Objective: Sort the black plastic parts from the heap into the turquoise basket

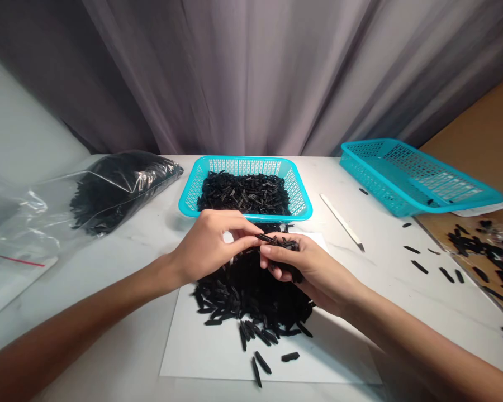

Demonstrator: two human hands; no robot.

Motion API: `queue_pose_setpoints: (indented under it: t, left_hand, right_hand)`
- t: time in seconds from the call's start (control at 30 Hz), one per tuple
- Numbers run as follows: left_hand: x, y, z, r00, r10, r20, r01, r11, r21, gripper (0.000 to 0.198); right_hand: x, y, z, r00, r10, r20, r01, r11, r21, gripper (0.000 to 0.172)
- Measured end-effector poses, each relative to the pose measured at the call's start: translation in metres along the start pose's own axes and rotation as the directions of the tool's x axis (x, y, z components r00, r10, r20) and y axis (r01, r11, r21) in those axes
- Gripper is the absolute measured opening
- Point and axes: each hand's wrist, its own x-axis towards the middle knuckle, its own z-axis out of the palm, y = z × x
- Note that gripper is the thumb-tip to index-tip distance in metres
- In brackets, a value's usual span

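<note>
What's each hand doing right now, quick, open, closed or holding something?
Left hand: closed in a pinch on the end of one black piece.
Right hand: closed around a small bunch of black pieces.

Straight beyond your fingers (242, 244), a curtain (251, 67) spans the back, its long folds running through grey and muted mauve. It looks brightest directly ahead of them and sinks into deep shadow toward the far left. Well left of your fingers you have a plain pale wall (12, 106), meeting the curtain along a slanting edge. Beneath them spreads a white counter (375, 273) with faint grey veining, its back edge close to the curtain. Far to their right, you see a brown panel (486, 123) rising beside the curtain and a brown surface (436, 230) bordering the counter.
</note>
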Motion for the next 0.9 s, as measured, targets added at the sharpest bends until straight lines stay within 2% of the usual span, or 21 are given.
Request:
queue_pose_setpoints:
  t: [0.1,0.3,0.47,0.67,0.8,0.9]
  left_hand:
    - [0.001,-0.001,-0.002,1.0,0.021,0.01,-0.021,1.0,0.01,0.008]
    - [-0.002,0.001,0.0,0.99,0.14,0.004,-0.139,0.983,0.117,0.011]
    - [-0.005,0.004,0.002,0.985,0.166,0.039,-0.171,0.96,0.222,0.013]
    - [-0.006,0.005,0.002,0.992,0.129,-0.004,-0.126,0.975,0.181,0.01]
    - [-0.003,0.007,0.0,0.996,0.087,-0.022,-0.083,0.99,0.113,0.02]
    - [-0.002,0.01,0.0,0.999,-0.012,-0.038,0.012,1.0,-0.008,0.02]
  right_hand:
    - [0.001,0.0,-0.001,1.0,0.002,-0.013,-0.001,0.999,0.048,0.026]
    - [0.001,0.002,-0.002,1.0,-0.006,0.003,0.006,0.997,0.075,0.027]
    - [0.002,0.003,-0.003,1.0,-0.006,0.003,0.006,0.998,0.066,0.022]
    - [0.002,0.002,-0.003,0.999,0.001,-0.033,0.001,0.998,0.063,0.022]
    - [0.002,0.0,-0.003,0.999,-0.022,-0.047,0.026,0.996,0.086,0.024]
    - [0.001,-0.002,-0.002,0.998,-0.031,-0.053,0.036,0.996,0.085,0.026]
